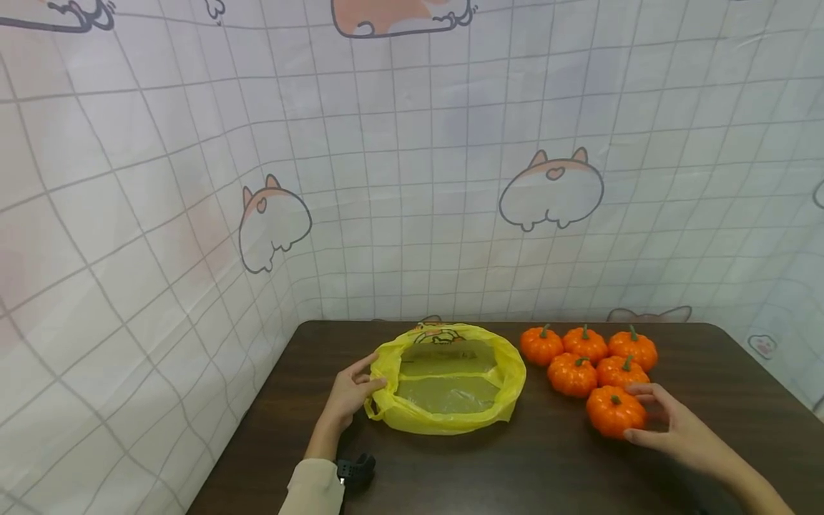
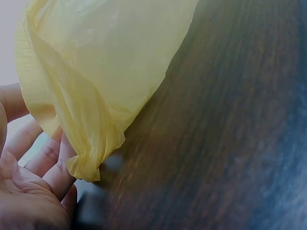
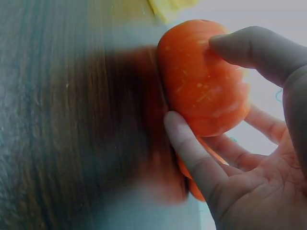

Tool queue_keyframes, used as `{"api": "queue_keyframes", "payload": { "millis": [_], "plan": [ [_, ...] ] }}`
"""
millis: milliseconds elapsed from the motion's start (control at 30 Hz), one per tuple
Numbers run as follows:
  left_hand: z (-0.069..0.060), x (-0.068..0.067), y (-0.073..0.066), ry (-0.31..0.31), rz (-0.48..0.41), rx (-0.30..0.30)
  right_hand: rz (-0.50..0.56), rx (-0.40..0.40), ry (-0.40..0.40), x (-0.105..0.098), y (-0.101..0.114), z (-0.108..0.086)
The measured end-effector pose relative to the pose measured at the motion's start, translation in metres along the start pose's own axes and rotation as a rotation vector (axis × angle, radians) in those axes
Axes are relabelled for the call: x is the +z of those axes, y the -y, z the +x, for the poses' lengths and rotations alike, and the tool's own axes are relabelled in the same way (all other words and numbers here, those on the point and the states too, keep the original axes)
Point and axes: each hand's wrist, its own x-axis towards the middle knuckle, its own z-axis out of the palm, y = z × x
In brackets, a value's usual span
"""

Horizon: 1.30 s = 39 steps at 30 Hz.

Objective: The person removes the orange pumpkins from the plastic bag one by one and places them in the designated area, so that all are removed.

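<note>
A yellow plastic bag [image 1: 444, 425] sits on the table with its mouth spread wide toward me. At its left rim, my left hand [image 1: 347, 393] pinches the plastic, thumb over the edge and fingers outside; folds of the bag [image 2: 91, 96] hang beside those fingers in the left wrist view. My right hand [image 1: 676, 429] grips the nearest small orange pumpkin [image 1: 614, 413] from its right side. In the right wrist view the thumb presses one side of this pumpkin [image 3: 201, 81], and the other fingers reach round it, partly hidden.
Several more orange pumpkins [image 1: 571, 375] cluster behind the gripped one, right of the bag. The dark wooden table [image 1: 476, 472] reaches back to a white grid-patterned curtain [image 1: 438, 236] with cartoon animals. A black band [image 1: 356, 468] is on my left wrist.
</note>
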Motion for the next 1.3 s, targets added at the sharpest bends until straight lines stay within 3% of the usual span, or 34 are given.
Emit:
{"api": "queue_keyframes", "payload": {
  "millis": [333,700,1100,1300],
  "plan": [
    [0.0006,0.0005,-0.0013,0.007,-0.007,-0.001,-0.066,0.023,0.014,-0.0011,-0.0041,0.0013],
    [-0.0001,0.0006,-0.0020,0.016,0.005,0.005,-0.066,0.025,0.021,0.0017,-0.0074,0.0020],
    [-0.0008,0.0020,-0.0013,-0.005,-0.009,-0.001,-0.047,-0.015,0.001,0.0045,-0.0065,0.0018],
    [-0.0032,0.0067,-0.0073,-0.042,0.012,-0.001,-0.038,-0.018,-0.002,0.0053,-0.0090,0.0019]
  ]
}}
